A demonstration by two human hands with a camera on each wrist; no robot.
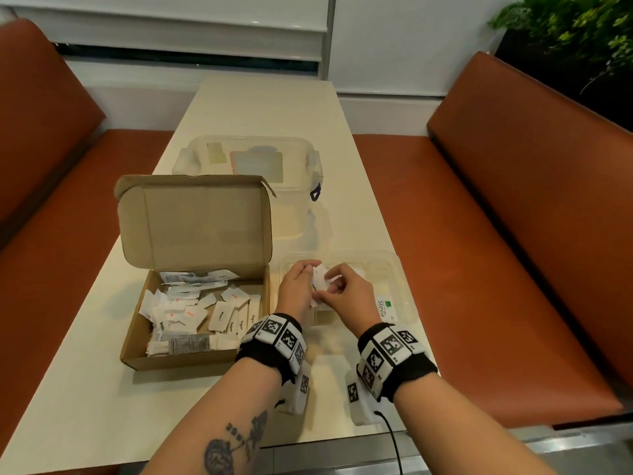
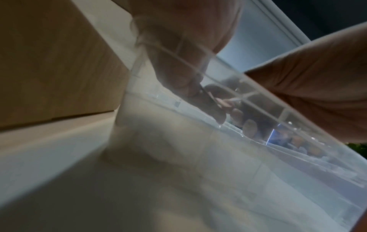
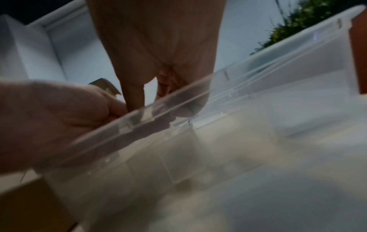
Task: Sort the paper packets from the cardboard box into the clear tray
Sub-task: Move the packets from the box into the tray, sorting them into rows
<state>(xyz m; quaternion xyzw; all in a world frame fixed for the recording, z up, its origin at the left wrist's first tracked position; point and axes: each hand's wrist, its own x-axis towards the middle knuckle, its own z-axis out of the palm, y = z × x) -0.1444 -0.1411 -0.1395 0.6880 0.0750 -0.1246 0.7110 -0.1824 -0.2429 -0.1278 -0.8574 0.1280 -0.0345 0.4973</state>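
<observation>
An open cardboard box point(image 1: 137, 351) on the table holds several white paper packets point(image 1: 191, 313). To its right stands the clear tray point(image 1: 399, 269), with a Stevia packet point(image 1: 386, 308) lying in it. Both hands meet above the tray's left part. My left hand point(image 1: 298, 286) and right hand point(image 1: 346, 289) together pinch a small bunch of white packets point(image 1: 320, 279). The wrist views are blurred; they show the tray's clear rim point(image 2: 256, 108) point(image 3: 178, 103) with the fingers behind it, and the box wall point(image 2: 49, 62).
A larger clear lidded tub point(image 1: 253, 159) sits behind the box, the box lid point(image 1: 202, 217) standing upright before it. Orange bench seats point(image 1: 513, 217) flank the cream table point(image 1: 267, 108). A black cable point(image 1: 394, 440) runs off the front edge.
</observation>
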